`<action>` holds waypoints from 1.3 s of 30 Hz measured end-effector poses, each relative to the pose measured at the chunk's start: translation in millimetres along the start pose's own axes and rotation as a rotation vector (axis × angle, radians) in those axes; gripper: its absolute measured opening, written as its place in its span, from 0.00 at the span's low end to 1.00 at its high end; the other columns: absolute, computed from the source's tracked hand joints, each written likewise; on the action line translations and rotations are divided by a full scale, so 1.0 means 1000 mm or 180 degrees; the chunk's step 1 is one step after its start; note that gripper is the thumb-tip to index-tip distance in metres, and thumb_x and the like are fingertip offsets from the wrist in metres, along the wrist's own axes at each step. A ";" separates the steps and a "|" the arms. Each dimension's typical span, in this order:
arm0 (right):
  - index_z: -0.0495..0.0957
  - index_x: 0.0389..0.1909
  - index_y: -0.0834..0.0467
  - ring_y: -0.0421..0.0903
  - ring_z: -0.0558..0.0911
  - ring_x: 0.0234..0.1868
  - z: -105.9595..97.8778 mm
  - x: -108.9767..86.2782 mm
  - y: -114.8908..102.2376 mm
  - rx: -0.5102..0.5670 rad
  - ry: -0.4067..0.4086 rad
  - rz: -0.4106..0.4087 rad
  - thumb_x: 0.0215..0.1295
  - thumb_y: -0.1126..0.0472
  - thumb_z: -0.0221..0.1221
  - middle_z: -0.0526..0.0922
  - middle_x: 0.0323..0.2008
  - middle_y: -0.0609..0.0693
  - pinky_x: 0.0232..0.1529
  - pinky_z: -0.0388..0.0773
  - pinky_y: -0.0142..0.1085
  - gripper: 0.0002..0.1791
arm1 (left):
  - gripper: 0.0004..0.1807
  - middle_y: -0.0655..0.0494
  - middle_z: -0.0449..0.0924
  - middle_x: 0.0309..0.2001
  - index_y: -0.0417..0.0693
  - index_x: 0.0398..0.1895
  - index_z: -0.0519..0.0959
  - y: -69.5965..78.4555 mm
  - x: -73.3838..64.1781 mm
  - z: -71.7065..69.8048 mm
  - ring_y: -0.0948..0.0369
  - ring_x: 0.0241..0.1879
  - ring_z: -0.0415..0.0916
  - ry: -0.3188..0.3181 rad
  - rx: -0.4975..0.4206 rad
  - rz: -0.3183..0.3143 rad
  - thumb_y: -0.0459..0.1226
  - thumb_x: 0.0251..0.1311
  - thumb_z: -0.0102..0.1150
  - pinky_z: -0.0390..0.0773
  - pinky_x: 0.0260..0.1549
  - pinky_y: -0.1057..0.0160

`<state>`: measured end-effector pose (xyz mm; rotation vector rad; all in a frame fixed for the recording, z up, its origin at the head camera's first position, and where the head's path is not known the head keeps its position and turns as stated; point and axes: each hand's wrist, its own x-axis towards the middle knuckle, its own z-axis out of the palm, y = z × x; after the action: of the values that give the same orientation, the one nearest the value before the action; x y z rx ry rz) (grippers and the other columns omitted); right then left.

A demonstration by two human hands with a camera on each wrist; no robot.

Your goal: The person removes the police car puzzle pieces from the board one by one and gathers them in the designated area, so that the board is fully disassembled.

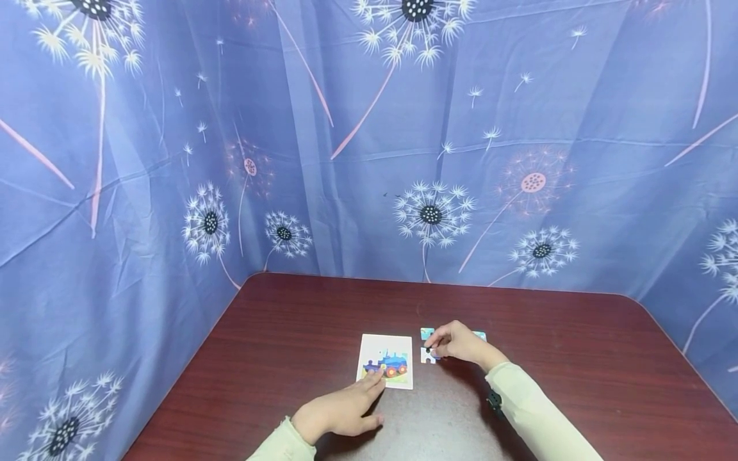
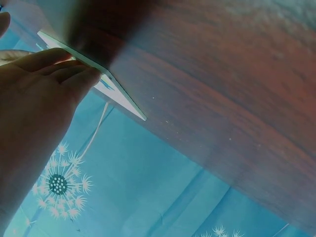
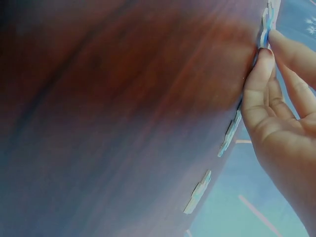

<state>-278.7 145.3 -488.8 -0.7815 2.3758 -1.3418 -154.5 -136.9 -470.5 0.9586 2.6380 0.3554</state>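
Nearest, my left hand (image 1: 346, 407) lies with fingers extended, tips resting on the near-left part of the picture board (image 1: 400, 343); light pressure should stop it sliding. Just right of the board, my right hand (image 1: 464, 344) pinches a puzzle piece (image 1: 428, 358) between thumb and forefinger; lifted or not, I cannot tell. Best held by its rim, knobs free. Farther: second piece (image 1: 426, 333); third piece (image 1: 481, 335), partly hidden.
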 end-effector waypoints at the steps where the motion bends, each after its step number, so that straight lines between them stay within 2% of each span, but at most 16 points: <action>1: 0.83 0.38 0.70 0.46 0.78 0.28 0.000 0.000 0.000 -0.0009 0.0010 -0.0004 0.57 0.73 0.62 0.81 0.30 0.58 0.26 0.78 0.37 0.08 | 0.36 0.39 0.49 0.74 0.33 0.71 0.59 0.000 0.000 0.000 0.48 0.73 0.49 0.0003 -0.0001 0.0000 0.48 0.68 0.51 0.57 0.68 0.53; 8: 0.83 0.38 0.70 0.46 0.79 0.31 0.000 0.001 0.003 -0.0023 0.0038 0.0012 0.57 0.74 0.62 0.81 0.30 0.57 0.29 0.81 0.37 0.08 | 0.36 0.40 0.49 0.74 0.34 0.71 0.59 0.000 0.000 0.000 0.49 0.73 0.49 0.0011 -0.0009 -0.0013 0.48 0.68 0.51 0.56 0.69 0.54; 16: 0.83 0.42 0.67 0.42 0.75 0.24 0.000 0.001 0.002 0.0023 0.0098 0.0122 0.60 0.69 0.62 0.82 0.29 0.56 0.23 0.74 0.33 0.09 | 0.36 0.39 0.50 0.74 0.33 0.70 0.59 0.000 0.000 0.001 0.49 0.73 0.50 0.0025 -0.0001 -0.0013 0.48 0.68 0.51 0.56 0.69 0.55; 24: 0.82 0.44 0.67 0.39 0.74 0.28 0.012 0.014 -0.006 0.0019 0.0095 -0.0126 0.61 0.69 0.63 0.82 0.31 0.56 0.26 0.72 0.29 0.11 | 0.36 0.39 0.51 0.73 0.34 0.70 0.60 0.002 0.000 -0.001 0.49 0.73 0.50 0.0031 0.0036 -0.0007 0.48 0.67 0.52 0.57 0.68 0.55; 34: 0.79 0.47 0.70 0.42 0.80 0.31 0.038 0.034 -0.028 0.0041 -0.0217 -0.0290 0.59 0.71 0.63 0.82 0.31 0.55 0.30 0.78 0.31 0.15 | 0.36 0.39 0.49 0.74 0.33 0.71 0.59 -0.002 0.002 0.002 0.49 0.73 0.48 0.0020 0.0064 0.0027 0.48 0.68 0.51 0.56 0.68 0.53; 39: 0.79 0.47 0.69 0.42 0.79 0.32 0.050 0.040 -0.033 -0.0018 -0.0343 -0.0202 0.57 0.73 0.63 0.80 0.30 0.52 0.31 0.76 0.30 0.15 | 0.36 0.39 0.49 0.74 0.33 0.71 0.59 -0.001 0.001 0.002 0.49 0.73 0.49 0.0005 0.0044 0.0019 0.48 0.68 0.51 0.56 0.68 0.54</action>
<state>-276.0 73.2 -485.9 -0.9143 2.2904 -1.2837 -155.4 -136.3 -472.6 0.9713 2.6429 0.3399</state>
